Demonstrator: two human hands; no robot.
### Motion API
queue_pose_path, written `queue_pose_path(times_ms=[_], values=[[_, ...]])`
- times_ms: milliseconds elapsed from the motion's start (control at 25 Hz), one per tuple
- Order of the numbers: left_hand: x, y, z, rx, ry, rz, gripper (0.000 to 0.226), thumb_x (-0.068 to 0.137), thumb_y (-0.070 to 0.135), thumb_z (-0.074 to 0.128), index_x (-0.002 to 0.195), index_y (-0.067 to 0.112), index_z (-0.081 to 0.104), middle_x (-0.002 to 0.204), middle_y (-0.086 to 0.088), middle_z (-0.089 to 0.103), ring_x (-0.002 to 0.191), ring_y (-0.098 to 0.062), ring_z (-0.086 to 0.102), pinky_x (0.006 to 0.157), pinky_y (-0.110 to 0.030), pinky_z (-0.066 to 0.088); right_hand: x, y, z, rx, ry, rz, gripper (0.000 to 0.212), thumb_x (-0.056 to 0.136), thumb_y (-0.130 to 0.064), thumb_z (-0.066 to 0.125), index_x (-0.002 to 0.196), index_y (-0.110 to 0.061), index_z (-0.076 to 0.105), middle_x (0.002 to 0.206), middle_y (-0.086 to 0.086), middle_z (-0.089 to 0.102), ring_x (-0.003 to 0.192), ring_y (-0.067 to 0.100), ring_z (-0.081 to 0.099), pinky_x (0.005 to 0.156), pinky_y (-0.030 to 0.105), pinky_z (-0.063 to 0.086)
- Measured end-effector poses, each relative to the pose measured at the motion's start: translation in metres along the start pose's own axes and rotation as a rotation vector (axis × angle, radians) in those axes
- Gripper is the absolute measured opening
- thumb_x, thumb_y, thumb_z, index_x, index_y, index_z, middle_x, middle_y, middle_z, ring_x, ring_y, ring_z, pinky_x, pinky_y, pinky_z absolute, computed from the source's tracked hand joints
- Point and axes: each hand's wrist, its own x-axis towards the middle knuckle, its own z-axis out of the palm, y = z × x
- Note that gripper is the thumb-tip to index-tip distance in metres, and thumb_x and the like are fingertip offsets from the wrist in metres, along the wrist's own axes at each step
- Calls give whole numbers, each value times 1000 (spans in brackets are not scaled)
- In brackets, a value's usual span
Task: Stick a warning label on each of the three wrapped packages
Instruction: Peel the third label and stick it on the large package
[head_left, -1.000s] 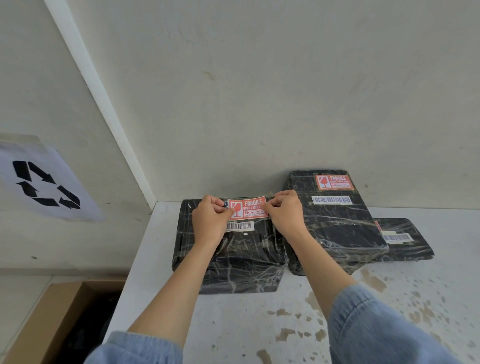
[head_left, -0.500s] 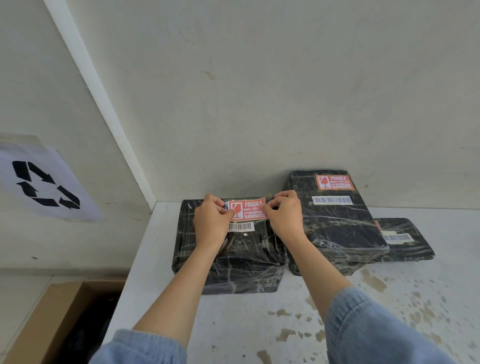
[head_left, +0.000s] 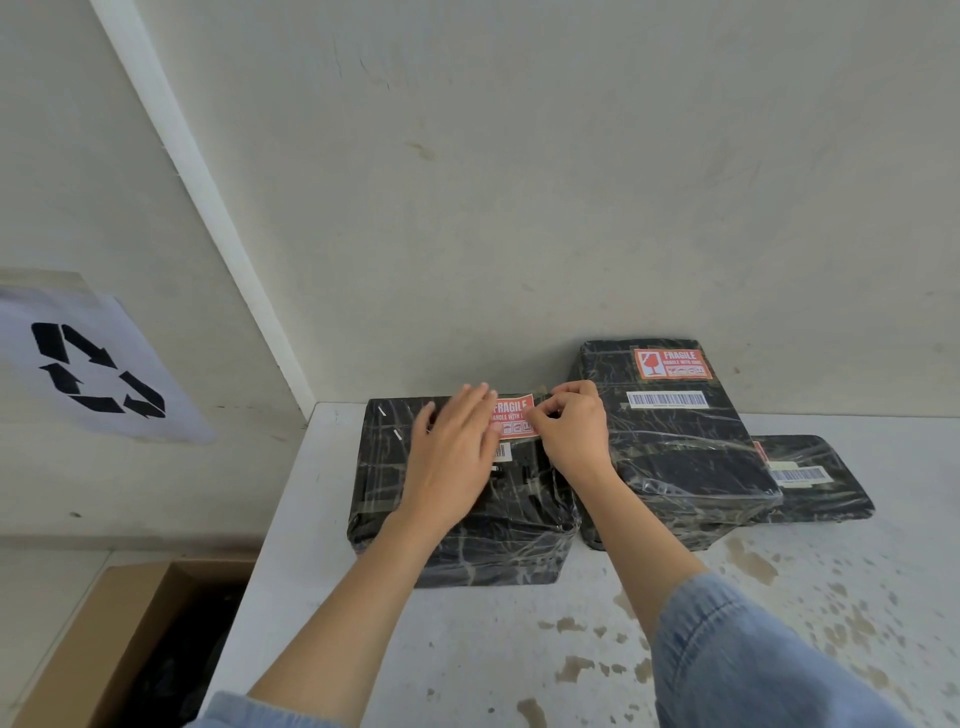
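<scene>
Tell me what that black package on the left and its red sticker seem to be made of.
Nearest package: dark inner covering under clear glossy plastic film, to judge by the wrinkles and white glare streaks. Red label: probably printed paper or thin vinyl, matte; I can't tell which.

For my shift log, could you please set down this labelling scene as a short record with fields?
Left package: left label lies on its top, held by both hands
Left hand: flat, straight fingers over the label's left part
Right hand: pinches the label's right end
Middle package: middle label on top
Flat package: a red edge shows at its left, mostly hidden
Table: white, stained, holds all three packages
</scene>
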Motion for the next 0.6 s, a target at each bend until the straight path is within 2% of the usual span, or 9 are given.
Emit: queue_pose_path(times_ms=[80,160,360,600], values=[[-1,-1,4,89,-229,3,54,99,41,14,149,20,8,158,7,2,145,-7,-2,117,-44,-4,0,0,0,4,6,-7,18,84,-16,68,73,-1,69,118,7,51,111,21,50,81,28,40],[-1,-5,8,111,-326,-13,57,98,45,7,148,21,-5,157,8,-13,142,-4,-15,115,-43,-14,0,1,0,-3,11,-8,17,84,-15,68,73,-2,69,118,7,51,110,21,51,81,29,42],[-3,-12,5,134,-305,-65,57,97,46,6,146,22,-11,156,9,-18,141,-5,-19,113,-46,-17,0,0,0,-14,11,3,19,84,-17,68,73,-2,69,120,7,51,109,19,51,79,28,40],[3,-28,0,128,-287,-133,59,97,47,15,147,27,-10,157,4,-19,142,-13,-21,111,-56,-13,-5,3,1,11,42,13,18,85,-19,68,79,-2,67,115,8,54,106,21,53,79,26,35]])
